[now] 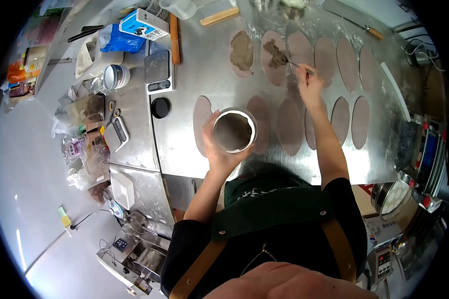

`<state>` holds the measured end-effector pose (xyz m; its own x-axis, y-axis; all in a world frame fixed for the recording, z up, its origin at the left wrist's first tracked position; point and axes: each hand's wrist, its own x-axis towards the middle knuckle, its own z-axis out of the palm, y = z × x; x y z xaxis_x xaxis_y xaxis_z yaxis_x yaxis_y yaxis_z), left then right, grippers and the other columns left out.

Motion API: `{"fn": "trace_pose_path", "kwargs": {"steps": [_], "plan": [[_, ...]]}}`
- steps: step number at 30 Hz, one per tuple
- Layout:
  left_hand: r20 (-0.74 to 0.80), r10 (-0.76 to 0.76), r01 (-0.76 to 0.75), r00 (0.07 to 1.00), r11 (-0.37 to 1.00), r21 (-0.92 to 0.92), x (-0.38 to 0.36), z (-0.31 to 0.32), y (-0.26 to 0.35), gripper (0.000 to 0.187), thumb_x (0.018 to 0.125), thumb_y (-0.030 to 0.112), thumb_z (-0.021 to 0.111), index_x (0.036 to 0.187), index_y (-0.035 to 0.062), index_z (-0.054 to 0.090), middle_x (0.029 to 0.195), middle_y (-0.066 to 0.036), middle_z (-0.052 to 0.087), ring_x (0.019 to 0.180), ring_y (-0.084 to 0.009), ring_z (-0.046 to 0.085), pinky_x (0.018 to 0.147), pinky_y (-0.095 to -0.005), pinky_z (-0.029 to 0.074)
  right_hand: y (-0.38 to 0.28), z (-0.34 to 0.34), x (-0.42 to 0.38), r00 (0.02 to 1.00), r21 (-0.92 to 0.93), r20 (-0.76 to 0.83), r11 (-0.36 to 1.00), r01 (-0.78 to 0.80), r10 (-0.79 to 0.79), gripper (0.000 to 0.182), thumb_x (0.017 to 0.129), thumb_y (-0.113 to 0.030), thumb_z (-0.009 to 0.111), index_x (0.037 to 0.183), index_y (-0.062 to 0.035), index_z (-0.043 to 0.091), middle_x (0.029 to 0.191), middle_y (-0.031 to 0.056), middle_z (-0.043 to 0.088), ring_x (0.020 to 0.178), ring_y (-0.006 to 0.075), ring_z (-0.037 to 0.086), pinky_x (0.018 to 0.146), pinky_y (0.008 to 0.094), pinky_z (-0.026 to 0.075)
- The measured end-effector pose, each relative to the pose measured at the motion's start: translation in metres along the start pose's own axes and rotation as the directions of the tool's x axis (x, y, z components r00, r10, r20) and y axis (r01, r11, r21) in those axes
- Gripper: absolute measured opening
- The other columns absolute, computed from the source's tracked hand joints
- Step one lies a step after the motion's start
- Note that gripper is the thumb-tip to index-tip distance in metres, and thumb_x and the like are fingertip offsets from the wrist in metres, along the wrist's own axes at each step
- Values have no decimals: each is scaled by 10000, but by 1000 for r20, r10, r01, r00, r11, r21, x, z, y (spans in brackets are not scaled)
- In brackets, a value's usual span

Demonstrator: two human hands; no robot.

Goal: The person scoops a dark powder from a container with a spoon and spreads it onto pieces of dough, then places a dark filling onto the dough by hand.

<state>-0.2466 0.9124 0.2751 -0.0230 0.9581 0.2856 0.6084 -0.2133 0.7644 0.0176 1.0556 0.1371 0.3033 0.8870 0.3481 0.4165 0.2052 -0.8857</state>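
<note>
My left hand (218, 144) is wrapped round a round tub (255, 130) with a white inner rim and a dark brown filling inside. In my right hand (310, 83) is a spoon (293, 64), its bowl touching a clump of grey-brown filling (274, 54) on an oval of purplish dough (273, 75). To the left of that, another oval is mostly covered with spread filling (242, 50). Several bare dough ovals (300, 50) lie in two rows on the steel table. The tub hides part of the near row.
A digital scale (157, 72), a rolling pin (174, 40) and a black lid (160, 107) are on the left. A milk carton (144, 25) stands behind them. At the far right lie a long knife (351, 19) and a white strip (395, 92).
</note>
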Motion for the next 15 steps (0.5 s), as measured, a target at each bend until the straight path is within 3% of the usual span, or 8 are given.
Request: {"fn": "trace_pose_path", "kwargs": {"steps": [3,6,9,12,15], "plan": [[-6,-1,1,1000,999,-45,-1,0,-2,1016,573,155,916,1378,15,313,1353,-179,432,1184,-279,547,996,-376,471,-4,-1,6,999,-44,-2,998,42,-42,126,927,-94,640,986,12,677,788,83,705,651,146,646,638,262,516],[-16,4,-5,1000,999,-33,-1,2,0,1013,570,144,913,1377,18,314,1362,-179,427,1191,-283,540,997,-378,471,-6,-2,8,992,111,-22,987,-119,122,128,938,-105,631,985,4,676,782,65,704,657,110,635,632,255,514],[-11,-7,7,1000,1000,-11,-2,6,5,1008,569,139,910,1375,16,318,1366,-178,421,1195,-284,536,998,-380,469,8,-5,12,986,194,-55,971,-142,156,137,953,-111,614,982,9,672,786,59,706,668,83,627,638,250,515],[-39,-26,24,999,999,-40,-5,14,10,1010,560,143,911,1372,17,323,1357,-174,425,1194,-283,534,1001,-383,465,16,-14,23,950,321,-37,904,-283,311,157,962,-121,602,969,20,671,785,65,703,670,86,631,644,247,514],[-71,-67,64,995,997,-44,-9,22,22,1015,555,147,910,1376,17,330,1336,-169,436,1184,-283,536,1001,-385,466,23,-29,37,939,334,-62,894,-299,337,175,967,-137,600,966,24,668,782,58,699,678,93,636,654,245,516]]}}
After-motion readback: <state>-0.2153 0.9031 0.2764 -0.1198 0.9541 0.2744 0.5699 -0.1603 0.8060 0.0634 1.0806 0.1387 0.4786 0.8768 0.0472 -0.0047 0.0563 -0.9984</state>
